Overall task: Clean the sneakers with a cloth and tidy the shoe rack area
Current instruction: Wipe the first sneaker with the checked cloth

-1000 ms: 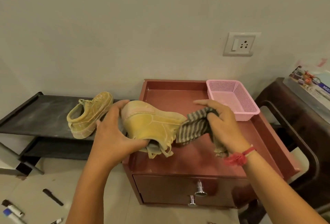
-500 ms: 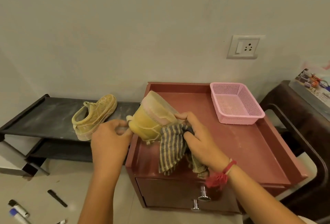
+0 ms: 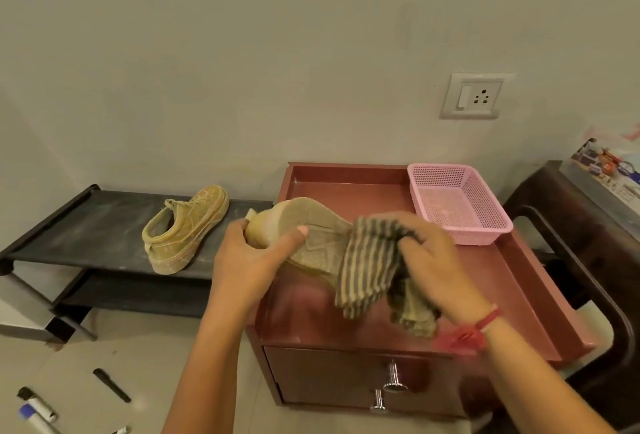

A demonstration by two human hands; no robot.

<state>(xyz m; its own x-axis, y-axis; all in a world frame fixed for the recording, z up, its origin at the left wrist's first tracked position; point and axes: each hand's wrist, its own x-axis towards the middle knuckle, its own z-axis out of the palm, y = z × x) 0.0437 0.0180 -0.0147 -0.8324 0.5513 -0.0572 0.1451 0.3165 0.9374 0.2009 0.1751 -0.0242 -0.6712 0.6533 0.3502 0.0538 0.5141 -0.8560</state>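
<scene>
My left hand (image 3: 249,260) grips a tan sneaker (image 3: 308,229) by its heel, turned so its sole faces up, above the red-brown cabinet top (image 3: 512,281). My right hand (image 3: 429,260) is closed on a striped grey cloth (image 3: 370,271) pressed against the toe end of that sole; part of the cloth hangs down over the cabinet. The other tan sneaker (image 3: 183,229) stands upright on the top shelf of the black shoe rack (image 3: 86,225) to the left, toe toward the wall.
A pink mesh basket (image 3: 460,205) sits at the cabinet's back right. Two metal drawer knobs (image 3: 393,378) face me. A dark chair (image 3: 588,260) with a printed box stands right. Markers (image 3: 34,406) and a black pen (image 3: 110,385) lie on the floor at left.
The held sneaker has been turned from its side to sole up, and my right hand has moved the cloth along it toward the toe end.
</scene>
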